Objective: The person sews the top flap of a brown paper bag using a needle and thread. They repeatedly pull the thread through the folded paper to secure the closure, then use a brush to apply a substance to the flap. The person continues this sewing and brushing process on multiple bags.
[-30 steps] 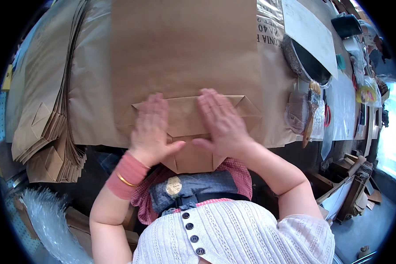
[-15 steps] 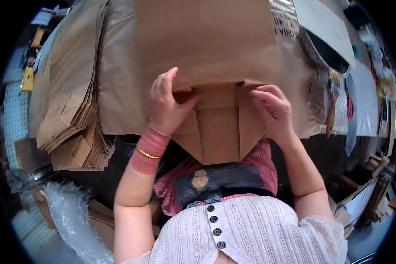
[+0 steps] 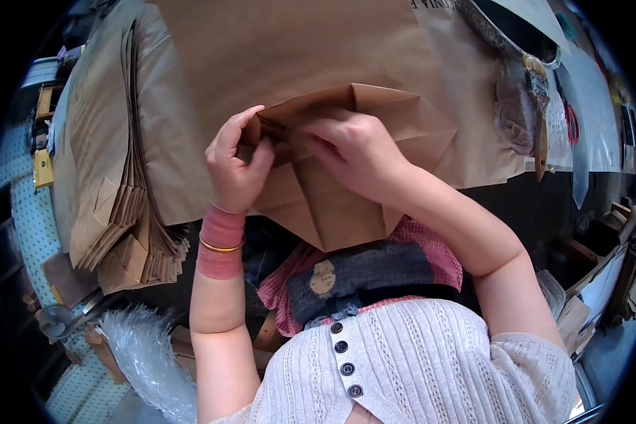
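Observation:
A large brown paper bag (image 3: 343,208) lies with its folded bottom end toward me, reaching past the near edge of the worktable. My left hand (image 3: 234,162) is closed on the left corner of that end, thumb inside and fingers behind the paper. Across the middle comes my right hand (image 3: 360,152), its fingers curled into the opened fold near the left corner; the fingertips are partly hidden in shadow. The right flap of the fold stands raised behind my right wrist. Creases run down the panel facing me.
A stack of folded brown paper bags (image 3: 116,219) overhangs the table edge at left. On the right are a wooden-handled brush (image 3: 540,116), a dark tub (image 3: 512,32) and something red-looped (image 3: 572,124). Clear plastic strips (image 3: 148,360) heap at lower left.
My right hand has moved left from the right corner to the fold near my left hand. The right flap has risen and opened out. The bag's end has tilted.

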